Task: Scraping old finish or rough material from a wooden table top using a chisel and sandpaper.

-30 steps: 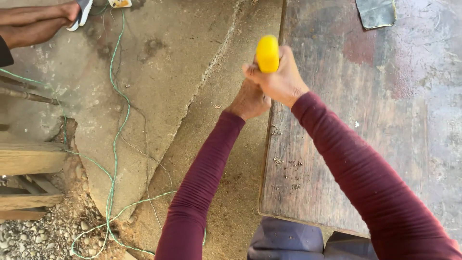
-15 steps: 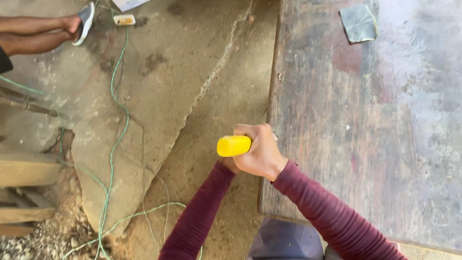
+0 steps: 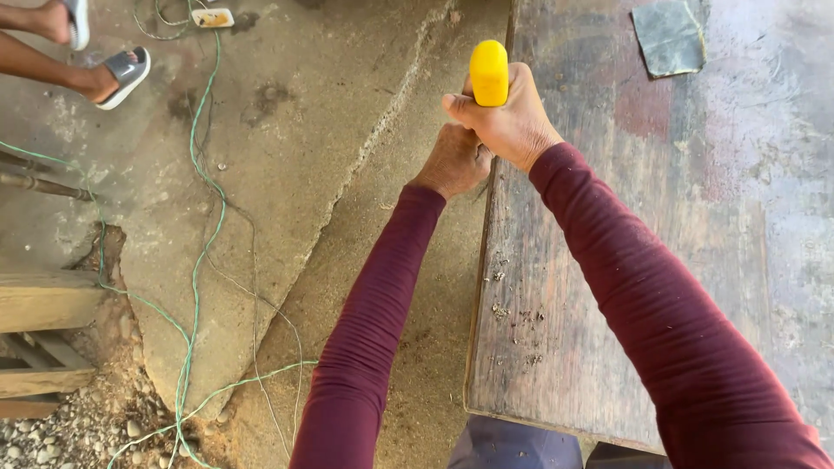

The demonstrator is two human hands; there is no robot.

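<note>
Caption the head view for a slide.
Right hand grips a yellow handle at a worn wooden board's edge, left hand just below.

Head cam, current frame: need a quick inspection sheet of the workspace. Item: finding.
Surface: worn wooden tabletop, stained, wood chips near its left edge.
Job's things: yellow handle, end pointing up; the rest hidden by the hands.
Clutter: grey sanding sheet on the table's far end.
Grippers: right hand wrapped around the handle; left hand just below at the table edge, grip hidden.
Cables: green cord trailing over the concrete floor.
Surroundings: another person's sandalled foot top left; timber and gravel at left.
</note>
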